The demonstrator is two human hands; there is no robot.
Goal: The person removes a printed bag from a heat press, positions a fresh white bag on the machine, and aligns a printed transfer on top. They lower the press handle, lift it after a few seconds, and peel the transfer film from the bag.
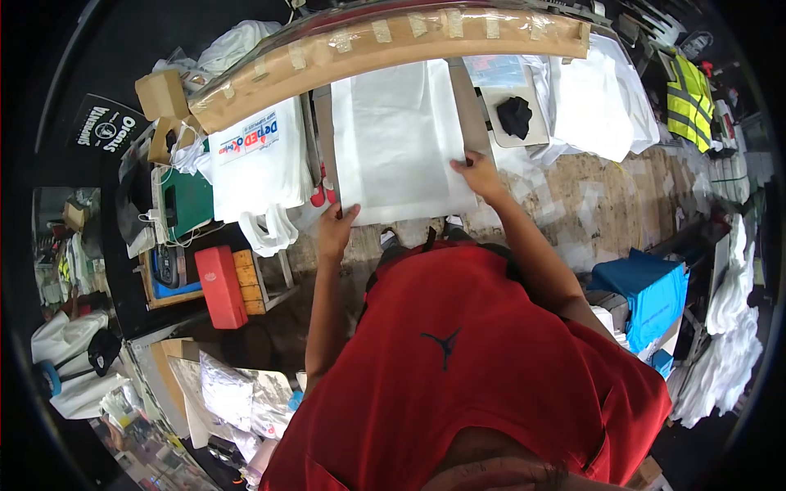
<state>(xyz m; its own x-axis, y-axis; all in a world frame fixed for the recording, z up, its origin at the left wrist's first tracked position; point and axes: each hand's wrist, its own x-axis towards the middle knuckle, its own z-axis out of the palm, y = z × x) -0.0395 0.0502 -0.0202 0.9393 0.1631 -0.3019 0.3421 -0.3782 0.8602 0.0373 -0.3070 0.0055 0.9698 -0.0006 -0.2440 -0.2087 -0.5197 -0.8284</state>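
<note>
A plain white fabric bag (397, 139) lies spread over a grey-brown flat board (468, 106), whose edges show on both sides. My left hand (336, 231) pinches its near left corner between thumb and fingers. At the near right edge, my right hand (478, 175) grips the same bag, thumb on top. The bag's far end runs beneath a long brown taped bar (393, 37). To the left sits a stack of white bags (260, 159) with red and blue print, their handles hanging toward me.
More white bags (589, 98) lie at the right, beside a crumpled black cloth (514, 117) on a pale board. A red box (220, 286) stands at lower left, near a green panel (190, 200). Blue fabric (647, 290) covers something at right. Scraps litter the floor (565, 196).
</note>
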